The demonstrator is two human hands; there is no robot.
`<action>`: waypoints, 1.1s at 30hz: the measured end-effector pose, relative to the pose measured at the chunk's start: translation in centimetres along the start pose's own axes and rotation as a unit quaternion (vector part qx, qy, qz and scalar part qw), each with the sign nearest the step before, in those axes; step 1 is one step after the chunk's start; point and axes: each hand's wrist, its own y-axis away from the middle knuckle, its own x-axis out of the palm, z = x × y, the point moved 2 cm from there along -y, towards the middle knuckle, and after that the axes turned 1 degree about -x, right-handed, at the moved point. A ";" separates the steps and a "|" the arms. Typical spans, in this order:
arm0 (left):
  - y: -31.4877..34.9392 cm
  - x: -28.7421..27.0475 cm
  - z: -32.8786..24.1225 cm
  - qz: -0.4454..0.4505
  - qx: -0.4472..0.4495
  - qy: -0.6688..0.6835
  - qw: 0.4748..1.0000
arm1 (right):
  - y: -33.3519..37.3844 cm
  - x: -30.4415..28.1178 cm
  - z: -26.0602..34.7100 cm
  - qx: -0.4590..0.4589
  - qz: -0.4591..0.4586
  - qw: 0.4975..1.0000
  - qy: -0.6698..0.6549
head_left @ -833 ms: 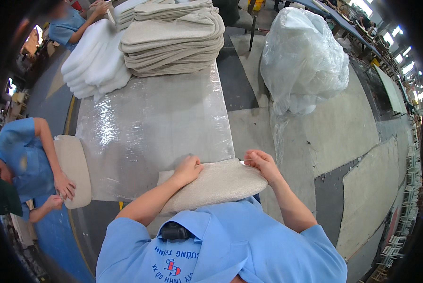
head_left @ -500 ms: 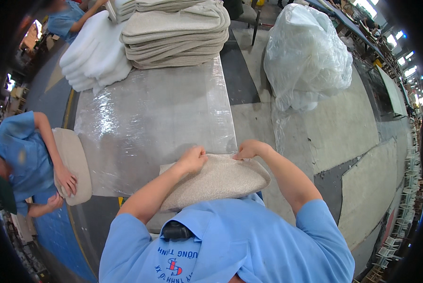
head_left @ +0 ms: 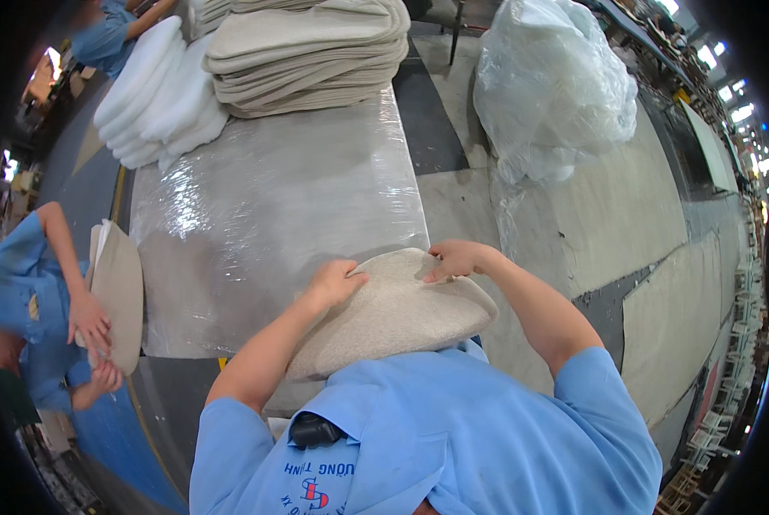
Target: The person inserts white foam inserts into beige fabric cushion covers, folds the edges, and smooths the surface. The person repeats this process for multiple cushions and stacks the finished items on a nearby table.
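A beige woven cushion cover is tilted up between my torso and the near edge of the plastic-wrapped table. My left hand grips its upper left edge, thumb and fingers pressed together. At the upper right, my right hand has its fingers curled over the rim, with the thumb side against the fabric. The cover's top edge rises to a rounded bump between both hands. Its lower part is hidden behind my blue shirt, and whether anything is inside it I cannot tell.
A tall stack of beige covers and white padding pieces lie on the table's far end. At left, a co-worker handles a similar cushion. Another person stands far left. A large clear plastic bag sits right.
The cover's top edge has been lifted and bulges upward between my hands, and my hands have spread slightly apart. At left, the co-worker's cushion is tipped more upright, showing white along its edge.
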 end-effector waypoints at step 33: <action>-2.8 2.8 0.9 -0.174 0.092 -0.034 0.980 | -5.7 6.0 1.7 0.047 -0.268 0.954 -0.129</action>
